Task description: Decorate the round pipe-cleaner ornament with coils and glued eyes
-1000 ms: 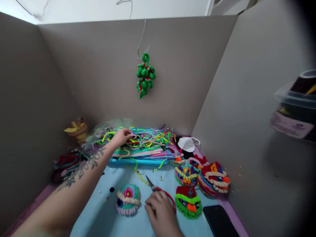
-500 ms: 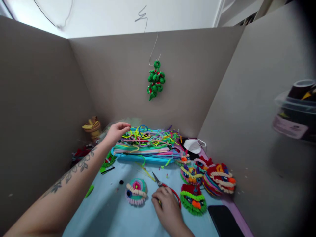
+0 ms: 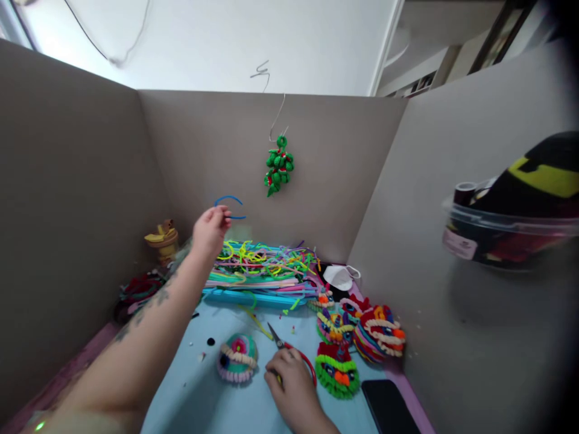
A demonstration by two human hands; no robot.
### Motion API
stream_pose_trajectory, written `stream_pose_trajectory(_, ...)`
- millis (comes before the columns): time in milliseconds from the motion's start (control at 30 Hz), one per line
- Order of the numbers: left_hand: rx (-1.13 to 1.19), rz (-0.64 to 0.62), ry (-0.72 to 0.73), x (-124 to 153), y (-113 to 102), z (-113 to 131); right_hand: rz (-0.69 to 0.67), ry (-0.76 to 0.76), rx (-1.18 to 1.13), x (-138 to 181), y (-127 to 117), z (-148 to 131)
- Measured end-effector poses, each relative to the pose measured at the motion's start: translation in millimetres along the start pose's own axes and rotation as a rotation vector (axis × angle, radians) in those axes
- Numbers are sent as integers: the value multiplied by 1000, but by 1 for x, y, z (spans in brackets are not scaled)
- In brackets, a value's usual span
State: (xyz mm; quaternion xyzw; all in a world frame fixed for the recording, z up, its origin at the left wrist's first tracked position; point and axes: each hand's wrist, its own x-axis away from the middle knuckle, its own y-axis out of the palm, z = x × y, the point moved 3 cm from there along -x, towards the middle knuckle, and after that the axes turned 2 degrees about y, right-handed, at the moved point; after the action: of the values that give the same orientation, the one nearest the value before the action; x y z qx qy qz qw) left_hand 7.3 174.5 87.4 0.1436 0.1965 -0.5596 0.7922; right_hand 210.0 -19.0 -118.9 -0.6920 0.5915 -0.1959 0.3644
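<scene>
Pale-blue tabletop (image 3: 244, 404); grey partitions (image 3: 212, 150) around it

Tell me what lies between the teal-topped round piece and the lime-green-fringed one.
In the head view, the right hand lies between the teal-topped piece and the lime-green-fringed one, holding red-handled scissors.

Bright upper field, dimmer grey panels (image 3: 203, 150).
The white wall (image 3: 208, 48) is palest; a soft shadow crosses the counter (image 3: 246, 410); the container (image 3: 506, 232) is blurred, the right margin black.
</scene>
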Motion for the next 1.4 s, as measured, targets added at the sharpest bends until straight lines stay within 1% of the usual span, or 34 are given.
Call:
stream_pose_trajectory(33, 22, 32, 24, 8, -14, 9, 9, -4, -16, 0, 0, 1)
stream_pose_trajectory(67, 39, 53, 48, 21, -29, 15, 34, -6, -48, 0, 0, 1)
stream_pose_trajectory(100, 18, 57, 85, 40, -41, 18, 72, -9, -99, 1, -1, 1)
stream_pose_trajectory(133, -91, 17, 131, 64, -50, 17, 121, -8, -170, 2, -3, 0)
stream_pose_trajectory(167, -249, -69, 194, 92, -56, 14, 171, -6, -263, 3, -5, -1)
stream_pose_trajectory(200, -382, -142, 293, 122, -59, 10, 200, -4, -374, 5, -6, -3)
stream_pose_trajectory(233, -479, -237, 424, 153, -59, 6, 209, 12, -503, 7, -7, -6)
stream_pose_trajectory(267, -543, -340, 562, 184, -58, 2, 170, 45, -658, 8, -6, -8)
stream_pose_trajectory(300, -608, -431, 671, 211, -56, -3, 98, 94, -836, 9, -3, -12)
stream_pose_trajectory(333, -677, -497, 752, 235, -54, -8, 35, 153, -1022, 11, 0, -15)
stream_pose_trajectory(367, -737, -532, 792, 253, -54, -12, -35, 195, -1179, 13, 4, -18)
stream_pose_trajectory(400, -778, -578, 806, 267, -54, -16, -87, 235, -1285, 14, 7, -21)
stream_pose_trajectory(467, -831, -636, 814, 284, -56, -22, -140, 292, -1384, 16, 11, -24)
stream_pose_trajectory(567, -881, -674, 819, 295, -61, -27, -186, 317, -1363, 19, 14, -25)
stream_pose_trajectory(633, -920, -688, 792, 301, -65, -28, -227, 309, -1322, 20, 14, -26)
stream_pose_trajectory(733, -951, -732, 693, 310, -68, -28, -206, 262, -1290, 22, 10, -29)
stream_pose_trajectory(800, -930, -747, 614, 317, -71, -27, -209, 223, -1321, 24, 8, -33)
stream_pose_trajectory(867, -890, -728, 525, 323, -75, -25, -250, 210, -1380, 25, 7, -36)
stream_pose_trajectory(933, -826, -696, 423, 327, -81, -24, -263, 236, -1439, 25, 6, -38)
stream_pose_trajectory(1033, -632, -722, 171, 330, -86, -24, -211, 279, -1496, 24, 4, -38)
stream_pose_trajectory(1100, -507, -735, 3, 325, -86, -22, -194, 284, -1486, 23, 5, -37)
stream_pose_trajectory(1167, -465, -678, -66, 315, -84, -18, -193, 276, -1418, 24, 5, -35)
stream_pose_trajectory(1233, -463, -600, -52, 303, -78, -13, -196, 254, -1284, 26, 5, -35)
stream_pose_trajectory(1267, -459, -583, -29, 298, -73, -10, -189, 231, -1187, 28, 5, -35)
stream_pose_trajectory(1333, -476, -594, 36, 292, -63, -7, -144, 148, -955, 31, 2, -37)
stream_pose_trajectory(1400, -529, -630, 63, 290, -55, -6, -71, 24, -703, 35, -3, -41)
